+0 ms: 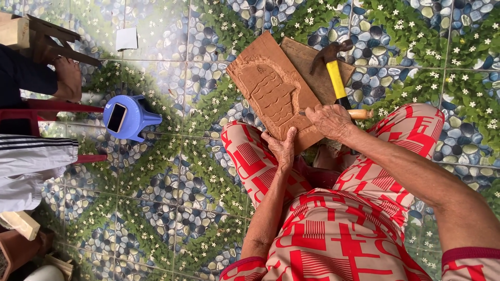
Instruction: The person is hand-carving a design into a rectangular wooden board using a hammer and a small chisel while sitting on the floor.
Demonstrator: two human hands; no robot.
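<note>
A carved wooden board is lying at upper centre, propped against the person's knees. The left hand is resting on its lower edge, fingers spread flat and gripping nothing. The right hand is curling tightly around a wooden-handled chisel, its tip touching the carving. A yellow-handled hammer is lying on a second board just beside; a blue stool is sitting well apart, centre left

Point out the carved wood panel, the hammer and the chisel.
carved wood panel [271, 93]: head view, on the carved relief at its middle.
hammer [336, 78]: head view, on the yellow handle.
chisel [360, 113]: head view, on the pale wooden handle past the right hand [329, 120].
</note>
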